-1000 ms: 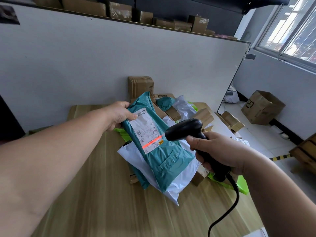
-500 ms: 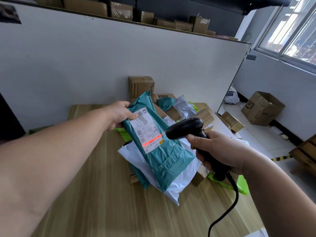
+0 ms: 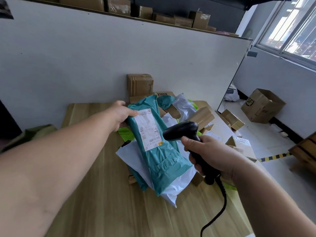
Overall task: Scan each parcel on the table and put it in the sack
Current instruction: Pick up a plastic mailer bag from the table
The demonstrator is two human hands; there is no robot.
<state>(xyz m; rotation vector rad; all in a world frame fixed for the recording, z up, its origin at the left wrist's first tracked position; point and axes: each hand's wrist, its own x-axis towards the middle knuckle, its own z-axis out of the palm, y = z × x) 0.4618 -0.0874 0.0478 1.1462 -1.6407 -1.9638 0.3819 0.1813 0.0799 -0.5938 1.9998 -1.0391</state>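
Your left hand (image 3: 122, 115) pinches the top edge of the teal parcel (image 3: 164, 161), thumb on the front, fingers hidden behind. It holds the parcel tilted just above the pile (image 3: 181, 108) at the far side of the table (image 3: 102, 202). Your right hand (image 3: 212, 154) is wrapped round the scanner (image 3: 181, 131), whose nose is just beside the label (image 3: 147, 129). No red beam shows on the label, so I judge the scan unconfirmed. Aim squarely across the barcode, hold the film flat so creases and glare don't break the lines, and wait for the beep. I can't make out the sack, so find its mouth before you let go.
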